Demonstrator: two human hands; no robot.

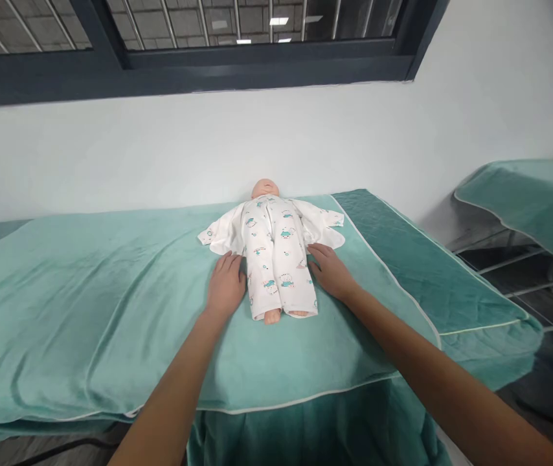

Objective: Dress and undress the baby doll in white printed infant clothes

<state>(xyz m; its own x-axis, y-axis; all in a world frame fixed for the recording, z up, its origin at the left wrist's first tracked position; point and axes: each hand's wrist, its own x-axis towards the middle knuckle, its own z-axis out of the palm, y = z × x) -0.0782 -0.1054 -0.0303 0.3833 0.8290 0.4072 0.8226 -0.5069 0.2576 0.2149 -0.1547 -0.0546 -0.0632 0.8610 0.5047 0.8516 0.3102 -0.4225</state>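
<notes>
A baby doll [265, 188] lies on its back, its head toward the wall and its feet toward me. White printed baby clothes [286, 233] cover it: a top with sleeves spread to both sides and long trousers [261, 285]. Bare toes show below the trouser hems. My left hand [226, 283] rests flat on the green cover beside the left trouser leg, fingers stretched out. On the other side, my right hand [329, 268] is open, its fingertips at the top's lower edge and close to the trousers. Neither hand grips anything.
A light green cover [111, 291] lies over the bed, with a darker quilted sheet [403, 259] at the right. Behind stand a white wall [184, 149] and a dark-framed barred window [257, 68]. Another green-covered bed [533, 200] is at the right.
</notes>
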